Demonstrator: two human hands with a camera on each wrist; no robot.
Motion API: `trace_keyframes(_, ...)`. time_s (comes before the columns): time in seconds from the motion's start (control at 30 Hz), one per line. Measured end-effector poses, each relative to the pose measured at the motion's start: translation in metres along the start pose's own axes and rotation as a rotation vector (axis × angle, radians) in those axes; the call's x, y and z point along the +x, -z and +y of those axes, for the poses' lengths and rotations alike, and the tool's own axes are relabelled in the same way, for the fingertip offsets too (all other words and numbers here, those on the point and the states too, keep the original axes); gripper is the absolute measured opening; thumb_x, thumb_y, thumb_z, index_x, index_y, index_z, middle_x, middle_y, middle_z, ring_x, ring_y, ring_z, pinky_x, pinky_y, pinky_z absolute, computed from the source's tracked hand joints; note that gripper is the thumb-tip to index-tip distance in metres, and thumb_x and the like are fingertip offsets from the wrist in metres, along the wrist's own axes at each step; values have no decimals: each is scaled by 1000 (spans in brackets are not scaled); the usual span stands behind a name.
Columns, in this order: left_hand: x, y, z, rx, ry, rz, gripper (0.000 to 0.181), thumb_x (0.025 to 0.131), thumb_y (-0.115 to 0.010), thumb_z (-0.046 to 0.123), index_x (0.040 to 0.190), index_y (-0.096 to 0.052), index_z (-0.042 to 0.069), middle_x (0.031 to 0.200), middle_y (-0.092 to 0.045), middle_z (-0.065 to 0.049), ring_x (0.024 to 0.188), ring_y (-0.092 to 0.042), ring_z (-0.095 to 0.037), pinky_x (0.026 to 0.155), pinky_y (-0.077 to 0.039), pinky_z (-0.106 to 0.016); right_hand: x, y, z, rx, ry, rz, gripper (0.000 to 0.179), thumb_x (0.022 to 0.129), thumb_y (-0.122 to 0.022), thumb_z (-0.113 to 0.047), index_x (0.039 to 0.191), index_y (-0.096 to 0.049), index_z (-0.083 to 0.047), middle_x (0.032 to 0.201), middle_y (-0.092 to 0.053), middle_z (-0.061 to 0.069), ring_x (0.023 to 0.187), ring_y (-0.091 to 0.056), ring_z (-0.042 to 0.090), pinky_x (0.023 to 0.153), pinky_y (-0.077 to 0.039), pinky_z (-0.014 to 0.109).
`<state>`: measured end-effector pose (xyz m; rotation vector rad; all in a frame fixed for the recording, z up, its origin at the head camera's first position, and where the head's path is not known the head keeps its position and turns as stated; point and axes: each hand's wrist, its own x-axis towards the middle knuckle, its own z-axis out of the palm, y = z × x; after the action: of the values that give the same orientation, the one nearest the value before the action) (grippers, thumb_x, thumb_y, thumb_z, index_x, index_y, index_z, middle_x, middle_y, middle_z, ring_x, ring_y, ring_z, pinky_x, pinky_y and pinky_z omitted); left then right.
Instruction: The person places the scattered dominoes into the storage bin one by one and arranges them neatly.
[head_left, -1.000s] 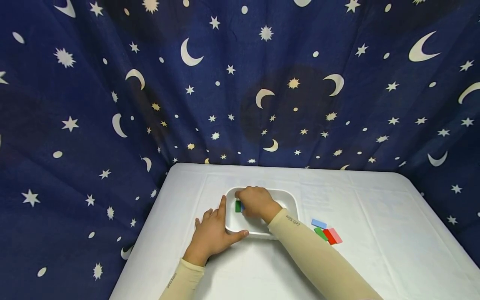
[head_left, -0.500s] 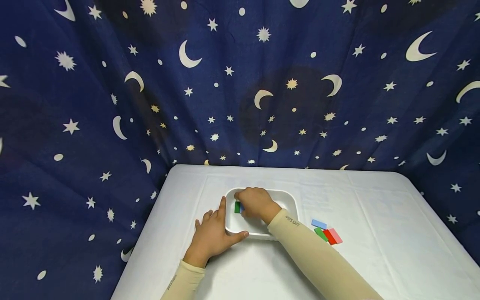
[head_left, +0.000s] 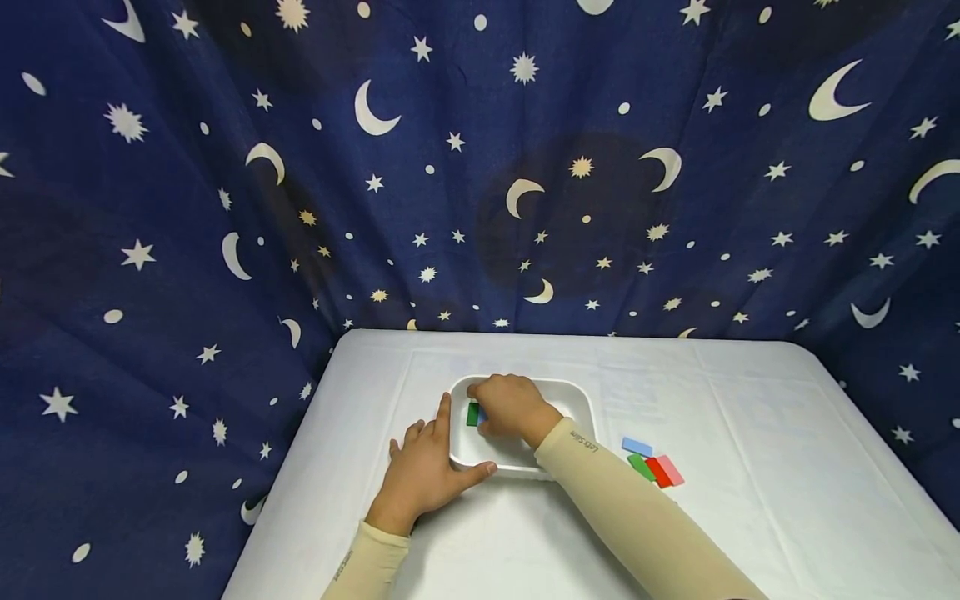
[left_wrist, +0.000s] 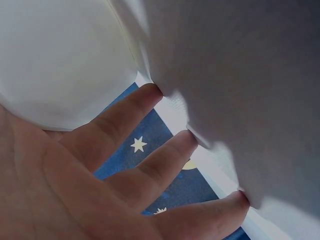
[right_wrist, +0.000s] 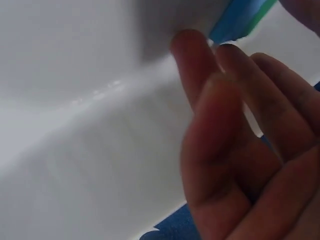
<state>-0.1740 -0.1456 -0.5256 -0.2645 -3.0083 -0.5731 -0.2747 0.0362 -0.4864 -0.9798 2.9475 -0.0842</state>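
Head view hardly changes; work seems paused. Left hand (head_left: 422, 468), fingers apart, touches the tray (head_left: 498, 452); right hand's (head_left: 517, 408) hold is unclear.

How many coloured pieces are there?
6: one green, one blue in the tray; another blue, another green, one red, one pink on the table. The right hand may hide more.

The tray (head_left: 576, 405) looks like smooth, faintly glossy plastic, the coloured tiles (head_left: 659, 472) smooth, the sleeves (head_left: 637, 517) and curtain (head_left: 450, 204) matt cloth, the table cover (head_left: 757, 500) creased and cloth-like.
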Motion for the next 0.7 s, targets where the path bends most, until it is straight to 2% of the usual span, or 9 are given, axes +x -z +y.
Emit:
trace_keyframes(0.2,1,1,0,6,11,-13,137,70,-52,102,172,-11,20,150,-60,-7,140,-49,-43,101,-34,-83,-3,8,2,69,-6,-11,44,79,-92,-35,117,-76,-21,77,-61,-11,70,-59,16,64,-53,43)
trace_keyframes(0.33,0,0,-1,-1,13,-14,137,70,-54,101,172,-10,20,150,-59,-8,140,-48,-43,101,-32,-84,-8,17,4,100,-8,-15,54,82,-91,-39,129,-74,-20,91,-72,-8,77,-65,17,70,-57,45)
trace_keyframes(0.53,-1,-3,-1,2,9,-14,137,71,-52,102,172,-10,19,149,-60,-8,140,-49,-42,100,-33,-84,-23,35,6,138,18,38,57,88,-85,-42,138,-71,-16,119,-77,1,97,-72,22,77,-59,46)
trace_keyframes(0.7,-1,-2,-1,-3,8,-7,137,71,-53,101,172,-10,19,150,-59,-7,140,-48,-43,100,-32,-84,-40,49,7,78,55,114,55,92,-80,-47,137,-71,-17,121,-76,-4,101,-72,20,82,-59,44)
